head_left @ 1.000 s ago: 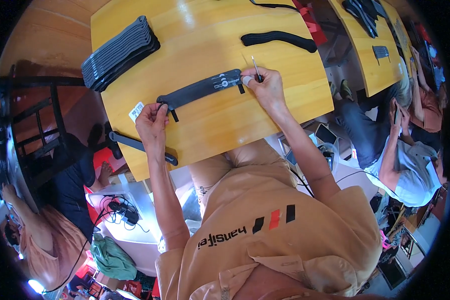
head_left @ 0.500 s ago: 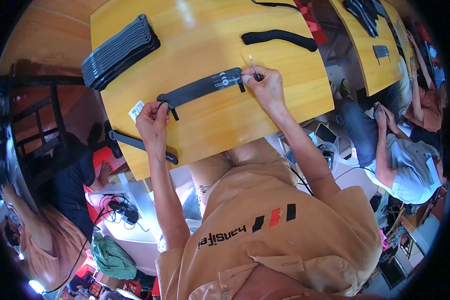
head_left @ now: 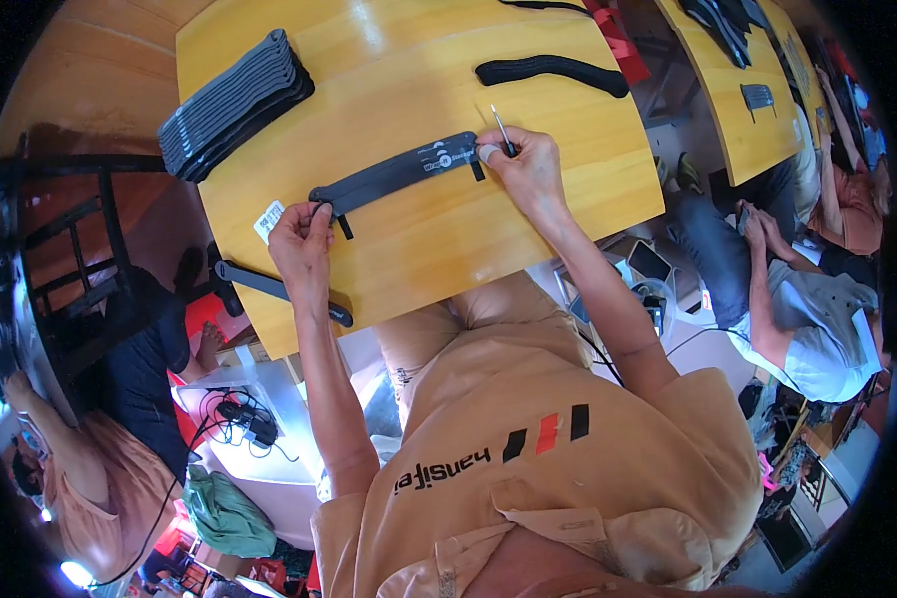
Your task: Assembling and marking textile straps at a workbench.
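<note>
A flat dark grey fabric band [head_left: 394, 173] with a pale print near its right end is stretched over the table. Two short black tabs hang from its lower edge. My left hand [head_left: 302, 244] is closed, thumb and finger pinching the band's left end. At the other end, my right hand [head_left: 528, 171] pinches the corner with the print. A thin pointed metal tool with a dark handle [head_left: 509, 149] also sticks up from my right hand's grip; whether it is an awl or a screwdriver I cannot tell. Beside my left hand lies a white printed tag [head_left: 269, 221].
A stack of folded grey bands [head_left: 234, 105] lies at the table's far left, and a black rolled band [head_left: 553, 75] at the far right. Another dark strip [head_left: 284, 291] lies by the near left edge of the wooden table [head_left: 419, 269]. Other people sit on both sides.
</note>
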{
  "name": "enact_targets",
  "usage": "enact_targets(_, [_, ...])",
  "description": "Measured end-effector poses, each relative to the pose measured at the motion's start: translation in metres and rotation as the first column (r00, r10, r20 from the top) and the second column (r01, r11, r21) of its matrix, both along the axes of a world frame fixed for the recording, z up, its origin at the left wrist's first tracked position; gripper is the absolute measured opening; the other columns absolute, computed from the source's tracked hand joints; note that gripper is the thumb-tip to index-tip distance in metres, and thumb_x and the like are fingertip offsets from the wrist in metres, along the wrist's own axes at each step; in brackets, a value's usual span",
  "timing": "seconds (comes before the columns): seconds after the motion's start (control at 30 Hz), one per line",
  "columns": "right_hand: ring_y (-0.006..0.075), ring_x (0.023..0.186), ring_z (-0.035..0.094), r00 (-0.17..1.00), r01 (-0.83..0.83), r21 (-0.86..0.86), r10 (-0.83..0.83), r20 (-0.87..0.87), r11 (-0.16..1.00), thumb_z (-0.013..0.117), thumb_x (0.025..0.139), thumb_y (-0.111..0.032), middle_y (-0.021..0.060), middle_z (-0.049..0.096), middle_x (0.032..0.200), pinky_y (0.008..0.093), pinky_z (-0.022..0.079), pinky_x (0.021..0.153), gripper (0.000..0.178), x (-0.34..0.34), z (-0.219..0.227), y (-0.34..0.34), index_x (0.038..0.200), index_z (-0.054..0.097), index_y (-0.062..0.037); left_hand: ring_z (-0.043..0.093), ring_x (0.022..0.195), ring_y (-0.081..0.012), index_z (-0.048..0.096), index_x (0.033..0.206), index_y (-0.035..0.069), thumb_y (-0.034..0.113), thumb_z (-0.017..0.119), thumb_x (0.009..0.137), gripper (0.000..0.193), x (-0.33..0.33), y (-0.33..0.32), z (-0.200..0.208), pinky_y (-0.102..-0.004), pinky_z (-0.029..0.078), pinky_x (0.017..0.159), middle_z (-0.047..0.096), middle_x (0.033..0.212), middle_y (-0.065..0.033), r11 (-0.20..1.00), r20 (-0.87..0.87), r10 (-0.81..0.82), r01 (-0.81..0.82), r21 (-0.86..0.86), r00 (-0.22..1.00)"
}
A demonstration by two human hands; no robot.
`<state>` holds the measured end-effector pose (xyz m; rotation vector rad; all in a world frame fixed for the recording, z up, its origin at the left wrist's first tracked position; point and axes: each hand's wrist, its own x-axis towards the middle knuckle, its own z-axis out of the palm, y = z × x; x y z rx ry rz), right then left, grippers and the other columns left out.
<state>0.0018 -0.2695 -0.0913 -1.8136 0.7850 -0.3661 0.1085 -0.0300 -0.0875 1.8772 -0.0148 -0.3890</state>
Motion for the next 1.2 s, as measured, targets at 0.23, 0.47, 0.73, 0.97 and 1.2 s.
enact_targets(0.23, [0.0093, 0.05, 0.05, 1.0, -0.002, -0.04, 0.003, 0.029, 0.999, 0.06, 0.071, -0.002, 0.0065, 0.057, 0.057, 0.024, 0.042, 0.049, 0.008, 0.0024, 0.0021, 0.0022, 0.077, 0.065, 0.0008, 0.047, 0.052, -0.0054, 0.059, 0.081, -0.003, 0.007, 0.062, 0.079, 0.011, 0.0013, -0.001, 0.0009, -0.0181, 0.038, 0.046, 0.055, 0.063, -0.0014, 1.0, 0.01, 0.013, -0.013, 0.013, 1.0])
enact_targets(0.47, [0.0105, 0.049, 0.051, 0.999, 0.01, -0.075, -0.007, 0.035, 0.997, 0.06, 0.07, -0.002, 0.0081, 0.057, 0.057, 0.0249, 0.042, 0.048, 0.009, 0.0009, 0.0011, 0.0035, 0.077, 0.064, 0.0008, 0.047, 0.05, -0.0056, 0.059, 0.08, -0.004, 0.008, 0.062, 0.079, 0.012, 0.0012, 0.0002, 0.0001, -0.0193, 0.038, 0.046, 0.055, 0.061, -0.0021, 0.996, 0.039, -0.018, 0.015, 0.093, 0.999])
enact_targets(0.73, [0.0033, 0.049, 0.043, 1.0, 0.001, -0.034, 0.0, 0.014, 0.999, 0.062, 0.073, -0.003, -0.0017, 0.052, 0.055, 0.019, 0.035, 0.045, 0.01, 0.0013, 0.0009, 0.0033, 0.081, 0.065, 0.0009, 0.048, 0.051, -0.0056, 0.059, 0.079, -0.003, 0.009, 0.062, 0.079, 0.013, 0.0017, -0.0001, -0.0013, -0.0188, 0.04, 0.046, 0.055, 0.061, -0.0019, 0.994, 0.058, 0.008, -0.014, 0.111, 0.998])
enact_targets(0.97, [0.0104, 0.049, 0.051, 1.0, 0.01, -0.055, -0.009, 0.015, 0.998, 0.06, 0.07, -0.004, 0.008, 0.057, 0.055, 0.0252, 0.042, 0.048, 0.009, 0.0018, 0.0021, 0.0035, 0.077, 0.064, 0.0002, 0.048, 0.05, -0.0058, 0.06, 0.079, -0.003, 0.01, 0.063, 0.079, 0.014, 0.0014, -0.0015, -0.002, -0.019, 0.04, 0.046, 0.055, 0.06, -0.0014, 0.996, 0.054, 0.026, -0.03, 0.086, 0.998])
enact_targets(1.2, [0.0098, 0.048, 0.05, 1.0, 0.02, -0.067, -0.02, 0.005, 0.998, 0.061, 0.071, -0.004, 0.0074, 0.056, 0.055, 0.0243, 0.041, 0.047, 0.008, 0.0013, 0.003, 0.0033, 0.077, 0.065, -0.0004, 0.049, 0.05, -0.007, 0.059, 0.081, -0.005, 0.013, 0.063, 0.079, 0.017, 0.0008, -0.0028, -0.0017, -0.0208, 0.041, 0.047, 0.056, 0.06, -0.0036, 0.993, 0.086, 0.014, -0.023, 0.113, 0.996])
